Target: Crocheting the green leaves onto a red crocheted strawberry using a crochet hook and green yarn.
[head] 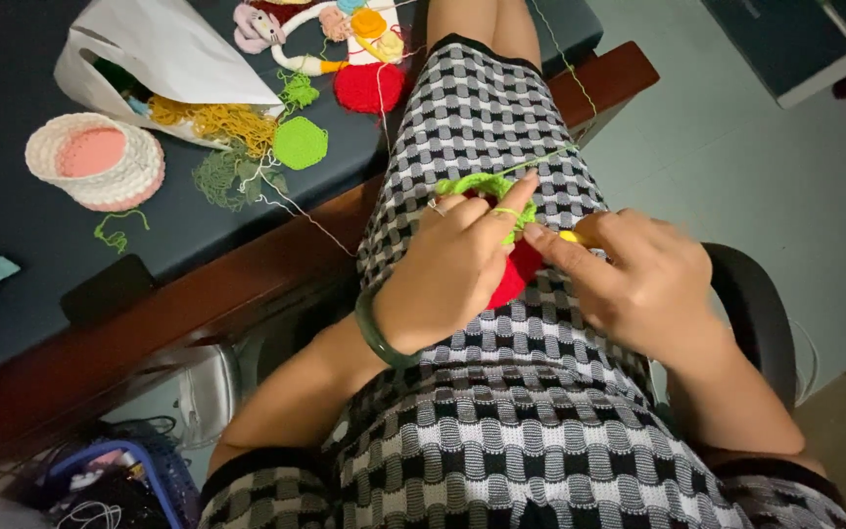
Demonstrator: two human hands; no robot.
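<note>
My left hand [457,264] holds a crochet piece [511,269], red with a bright green edge, over my lap. Green yarn [540,162] loops over the left forefinger and runs up and away to the right. My right hand [638,284] touches the piece from the right and pinches a yellow-handled crochet hook [568,236], of which only a small tip shows. A dark green bangle [379,333] circles my left wrist. Both hands rest above a black, white and grey checked dress [501,411].
On the dark table [12,235] to the left lie a white bag [159,49] with yellow yarn, a pink and cream crochet basket [95,159], green and red crochet discs [301,142], and several small crochet pieces. A basket [119,485] sits under the table.
</note>
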